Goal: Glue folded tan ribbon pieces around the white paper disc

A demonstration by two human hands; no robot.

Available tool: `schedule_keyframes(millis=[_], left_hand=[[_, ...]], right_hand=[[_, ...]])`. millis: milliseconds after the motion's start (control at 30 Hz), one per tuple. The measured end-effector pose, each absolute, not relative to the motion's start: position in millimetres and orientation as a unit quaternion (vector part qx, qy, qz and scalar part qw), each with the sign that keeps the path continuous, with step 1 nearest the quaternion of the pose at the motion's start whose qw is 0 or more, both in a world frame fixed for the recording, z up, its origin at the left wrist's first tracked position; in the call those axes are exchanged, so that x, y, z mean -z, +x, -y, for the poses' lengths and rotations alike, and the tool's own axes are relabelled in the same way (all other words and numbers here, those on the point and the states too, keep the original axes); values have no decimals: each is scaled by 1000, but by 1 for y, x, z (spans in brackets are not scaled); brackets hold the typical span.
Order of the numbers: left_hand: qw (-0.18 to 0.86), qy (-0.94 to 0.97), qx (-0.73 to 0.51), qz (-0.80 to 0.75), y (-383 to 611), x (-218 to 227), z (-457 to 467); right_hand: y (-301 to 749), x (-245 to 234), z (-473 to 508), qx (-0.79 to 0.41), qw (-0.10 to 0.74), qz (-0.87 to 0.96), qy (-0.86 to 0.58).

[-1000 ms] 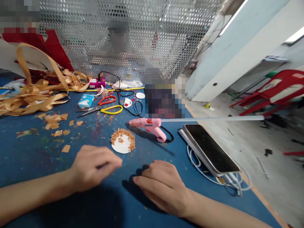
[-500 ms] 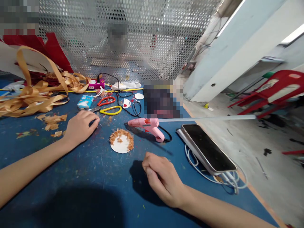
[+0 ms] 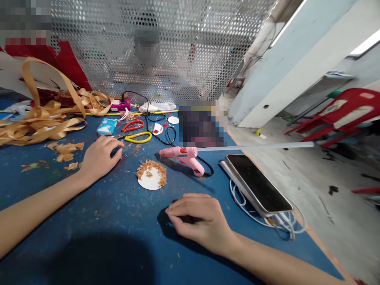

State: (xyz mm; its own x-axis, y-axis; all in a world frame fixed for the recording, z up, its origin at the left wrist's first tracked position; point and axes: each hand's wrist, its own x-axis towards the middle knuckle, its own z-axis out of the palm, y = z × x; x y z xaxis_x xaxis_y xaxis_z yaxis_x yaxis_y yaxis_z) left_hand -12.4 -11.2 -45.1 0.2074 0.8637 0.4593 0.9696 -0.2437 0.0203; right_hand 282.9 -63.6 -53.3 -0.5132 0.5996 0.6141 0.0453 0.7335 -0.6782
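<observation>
My left hand (image 3: 99,158) lies palm down on the blue table (image 3: 118,221), its fingers bent together just short of the blade tip of the yellow-handled scissors (image 3: 138,137). What is under the fingers is hidden. My right hand (image 3: 198,223) rests nearer to me, thumb and forefinger pinched and pointing left, with something dark beneath them that I cannot name. Between the hands lies a white paper disc (image 3: 150,178) edged with brown shreds. A pink glue gun (image 3: 185,155) with a long glue stick (image 3: 255,146) lies behind the disc.
A phone (image 3: 258,184) sits on a coiled white cable at the table's right edge. Red scissors (image 3: 133,125), a small blue box (image 3: 107,126), brown paper scraps (image 3: 67,149) and a heap of gold ribbon (image 3: 44,118) lie at the left. A perforated metal screen (image 3: 178,51) closes the back.
My left hand went from the table's middle out to the far left beside the scissors and stayed there. My right hand drew back a little and now points its pinched fingers left.
</observation>
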Motion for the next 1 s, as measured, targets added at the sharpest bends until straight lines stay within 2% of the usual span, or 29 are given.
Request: schedule_keyframes(millis=[333, 533, 600, 667, 800, 1000], left_hand=[[163, -766, 190, 593, -14, 40, 12], [236, -762, 237, 555, 5, 34, 29], [205, -792, 274, 506, 22, 31, 46], [115, -843, 287, 439, 42, 29, 67], [-40, -852, 319, 413, 71, 31, 97], [-92, -852, 330, 396, 82, 36, 103]], right_hand=[[288, 44, 64, -384, 391, 782, -297], [287, 45, 63, -383, 379, 786, -303], [287, 46, 63, -365, 376, 795, -306], [287, 47, 63, -343, 375, 805, -305], [288, 49, 64, -309, 376, 829, -274], [287, 54, 65, -294, 358, 851, -247]])
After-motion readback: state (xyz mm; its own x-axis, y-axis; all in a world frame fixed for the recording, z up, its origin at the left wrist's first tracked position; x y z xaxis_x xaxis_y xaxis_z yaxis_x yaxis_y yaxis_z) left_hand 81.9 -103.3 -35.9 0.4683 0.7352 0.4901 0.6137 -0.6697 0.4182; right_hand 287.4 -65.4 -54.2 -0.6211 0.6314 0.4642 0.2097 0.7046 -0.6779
